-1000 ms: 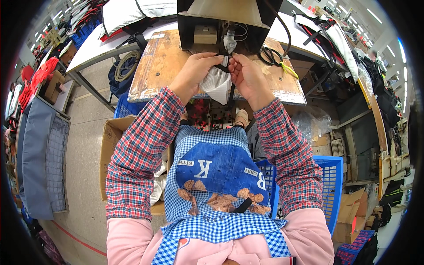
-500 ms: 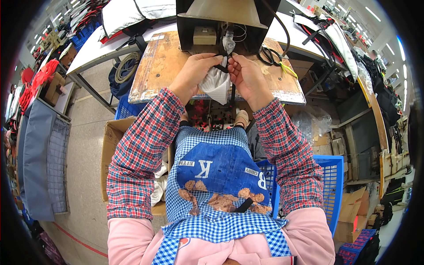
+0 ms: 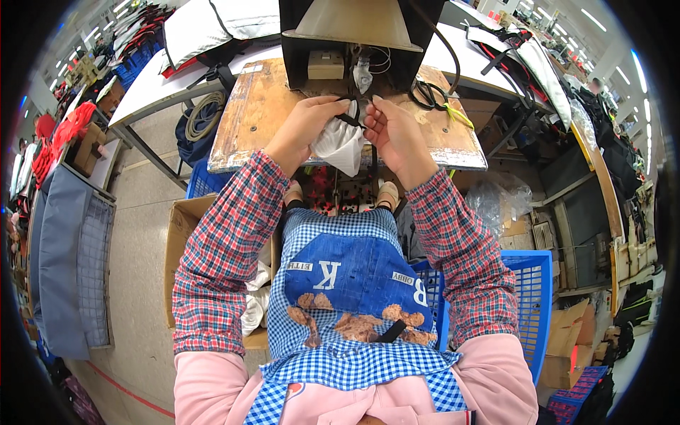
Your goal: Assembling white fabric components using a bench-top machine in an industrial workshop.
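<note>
Cloth (image 3: 338, 150), white and crumpled, is drooping from the pinching left hand (image 3: 306, 131) beside a narrow black strap (image 3: 350, 120); the right hand (image 3: 398, 134) is curling, grip unclear.

Over there a machine (image 3: 347, 25) stands on the bench (image 3: 255, 106), and before it a cloth (image 3: 340, 149) hangs between the person's left hand (image 3: 315, 127) and right hand (image 3: 397, 134). Left of the lap (image 3: 347, 273) sits a box (image 3: 180, 237) with fabric (image 3: 255, 312) inside; right, a basket (image 3: 545, 297).
</note>
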`<control>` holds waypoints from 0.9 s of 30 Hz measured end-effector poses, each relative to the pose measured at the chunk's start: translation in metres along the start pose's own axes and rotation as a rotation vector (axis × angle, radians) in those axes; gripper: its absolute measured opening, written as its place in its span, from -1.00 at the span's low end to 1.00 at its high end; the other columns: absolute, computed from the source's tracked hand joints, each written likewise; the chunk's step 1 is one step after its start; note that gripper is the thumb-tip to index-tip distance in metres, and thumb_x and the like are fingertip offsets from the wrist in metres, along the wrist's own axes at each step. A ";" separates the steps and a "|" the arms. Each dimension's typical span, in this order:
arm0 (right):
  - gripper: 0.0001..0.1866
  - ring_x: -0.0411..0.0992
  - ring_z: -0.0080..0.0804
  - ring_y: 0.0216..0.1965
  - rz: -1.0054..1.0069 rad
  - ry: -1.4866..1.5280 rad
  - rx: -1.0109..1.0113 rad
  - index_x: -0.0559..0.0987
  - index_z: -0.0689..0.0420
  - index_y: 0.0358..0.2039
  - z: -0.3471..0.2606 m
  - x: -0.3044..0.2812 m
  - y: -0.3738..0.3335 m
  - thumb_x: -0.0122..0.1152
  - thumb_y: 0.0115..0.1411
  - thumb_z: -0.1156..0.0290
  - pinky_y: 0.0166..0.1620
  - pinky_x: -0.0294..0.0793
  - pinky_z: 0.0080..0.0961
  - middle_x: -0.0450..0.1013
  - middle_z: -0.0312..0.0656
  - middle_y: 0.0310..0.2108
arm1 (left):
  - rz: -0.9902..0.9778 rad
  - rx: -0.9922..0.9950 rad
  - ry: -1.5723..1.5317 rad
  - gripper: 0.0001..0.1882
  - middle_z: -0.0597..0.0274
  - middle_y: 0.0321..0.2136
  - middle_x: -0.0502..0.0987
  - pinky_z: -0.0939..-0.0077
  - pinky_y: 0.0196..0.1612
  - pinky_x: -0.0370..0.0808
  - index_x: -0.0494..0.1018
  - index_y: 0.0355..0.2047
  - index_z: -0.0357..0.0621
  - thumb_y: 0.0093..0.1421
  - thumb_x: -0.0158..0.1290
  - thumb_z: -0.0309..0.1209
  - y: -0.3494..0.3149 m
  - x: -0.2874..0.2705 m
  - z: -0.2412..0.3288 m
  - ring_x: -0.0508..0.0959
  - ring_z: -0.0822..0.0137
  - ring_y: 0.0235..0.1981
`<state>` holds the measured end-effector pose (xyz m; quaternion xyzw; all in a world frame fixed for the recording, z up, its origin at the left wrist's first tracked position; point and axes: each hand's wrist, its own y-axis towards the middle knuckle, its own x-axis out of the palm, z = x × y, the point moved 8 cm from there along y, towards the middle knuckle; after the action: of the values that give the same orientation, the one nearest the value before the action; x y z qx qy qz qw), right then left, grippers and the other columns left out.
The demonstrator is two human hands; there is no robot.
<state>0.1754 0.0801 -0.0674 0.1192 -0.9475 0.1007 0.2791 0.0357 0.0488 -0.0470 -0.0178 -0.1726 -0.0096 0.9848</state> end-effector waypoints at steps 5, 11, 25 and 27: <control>-0.81 0.40 -0.59 -0.46 -0.185 -0.119 0.018 0.50 0.14 -0.40 -0.002 -0.015 -0.036 0.12 0.24 0.29 -0.45 0.37 -0.64 0.44 -0.31 -0.45 | -0.065 -0.075 0.029 -0.68 0.25 -0.29 0.56 0.65 -0.30 0.49 0.44 -0.08 -0.33 0.21 0.09 -0.39 -0.020 -0.008 0.002 0.55 0.50 -0.35; -0.76 0.38 -0.74 -0.42 -0.147 -0.981 -0.369 0.55 0.21 -0.24 -0.030 -0.010 -0.067 0.21 0.22 0.30 -0.39 0.36 -0.77 0.46 -0.38 -0.42 | -0.141 -0.096 0.187 -0.65 0.33 -0.28 0.55 0.70 -0.23 0.47 0.45 -0.06 -0.31 0.21 0.11 -0.34 -0.034 -0.013 -0.001 0.53 0.55 -0.29; -0.81 0.40 -0.62 -0.46 -0.215 -0.688 -0.419 0.47 0.23 -0.32 -0.017 0.013 -0.058 0.11 0.28 0.35 -0.35 0.44 -0.65 0.43 -0.34 -0.47 | -0.285 -0.082 0.331 -0.72 0.37 -0.29 0.53 0.71 -0.23 0.46 0.46 -0.10 -0.27 0.25 0.07 -0.36 -0.044 0.013 -0.009 0.51 0.59 -0.30; -0.81 0.39 -0.61 -0.46 -0.240 -0.457 -0.278 0.46 0.20 -0.33 -0.007 0.008 -0.052 0.09 0.29 0.32 -0.37 0.44 -0.64 0.40 -0.35 -0.48 | -0.279 -0.081 0.328 -0.72 0.36 -0.29 0.54 0.71 -0.23 0.46 0.47 -0.10 -0.28 0.25 0.07 -0.35 -0.043 0.015 -0.008 0.50 0.59 -0.31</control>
<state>0.1875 0.0309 -0.0505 0.2108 -0.9696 -0.0935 0.0818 0.0514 0.0058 -0.0482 -0.0313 -0.0102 -0.1556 0.9873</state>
